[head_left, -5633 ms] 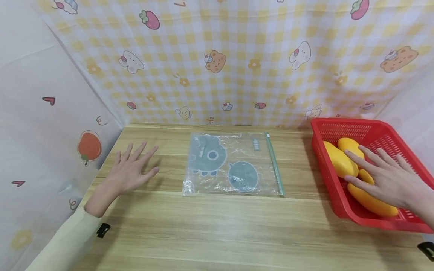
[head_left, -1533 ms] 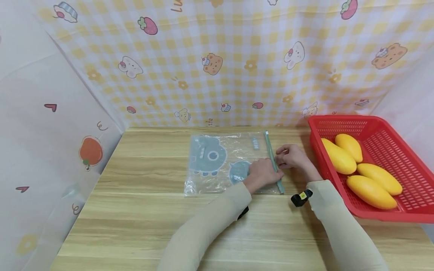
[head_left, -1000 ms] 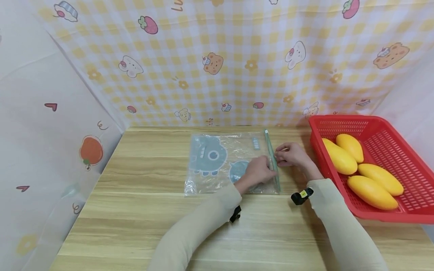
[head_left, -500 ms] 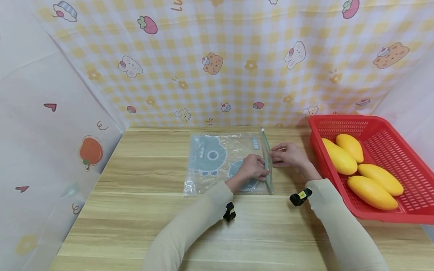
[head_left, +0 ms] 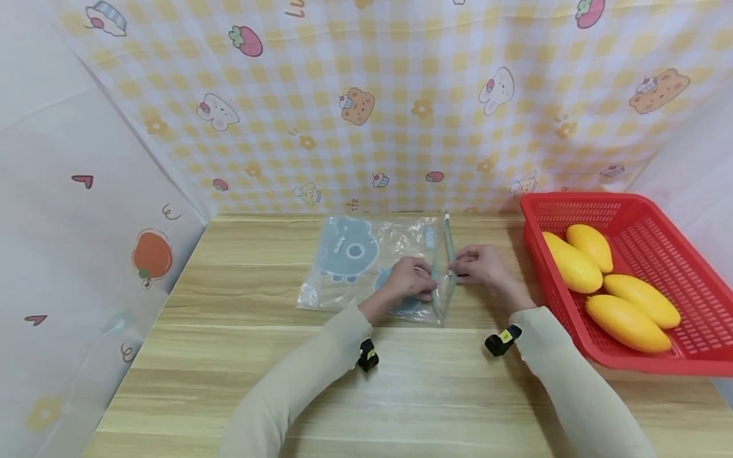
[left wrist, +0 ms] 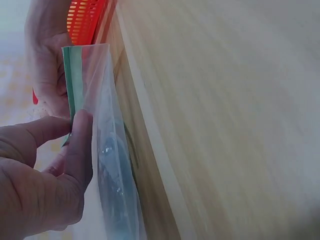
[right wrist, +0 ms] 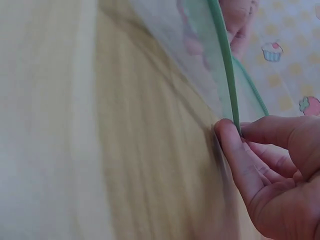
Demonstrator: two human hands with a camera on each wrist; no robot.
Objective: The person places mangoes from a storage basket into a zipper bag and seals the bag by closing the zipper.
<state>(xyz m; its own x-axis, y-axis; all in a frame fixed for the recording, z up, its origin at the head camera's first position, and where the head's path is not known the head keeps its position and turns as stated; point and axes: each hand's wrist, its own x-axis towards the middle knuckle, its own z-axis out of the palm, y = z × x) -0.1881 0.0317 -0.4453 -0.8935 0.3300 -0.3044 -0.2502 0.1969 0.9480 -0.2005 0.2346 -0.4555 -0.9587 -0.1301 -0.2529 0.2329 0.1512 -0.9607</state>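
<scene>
A clear zip bag [head_left: 366, 280] with a blue-grey cartoon print lies on the wooden table, its green-edged mouth at the right lifted and parted. My left hand [head_left: 408, 280] pinches one green edge of that mouth between thumb and finger, as the left wrist view shows with the bag's plastic film [left wrist: 112, 150] below. Facing it, my right hand [head_left: 483, 267] pinches the other side; in the right wrist view the green strip [right wrist: 227, 65] runs into the thumb and fingertip. Between the two hands the mouth forms a narrow gap.
To the right stands a red plastic basket [head_left: 595, 356] holding several yellow mangoes [head_left: 627, 323]. A checked curtain [head_left: 401, 140] hangs behind the wooden table [head_left: 401, 394], and a white sheet [head_left: 74, 254] closes off the left side.
Both hands came to the bag from the table's sides. The left hand has drawn its edge leftward; the right hand now pinches the opposite edge, and the mouth has lifted and parted.
</scene>
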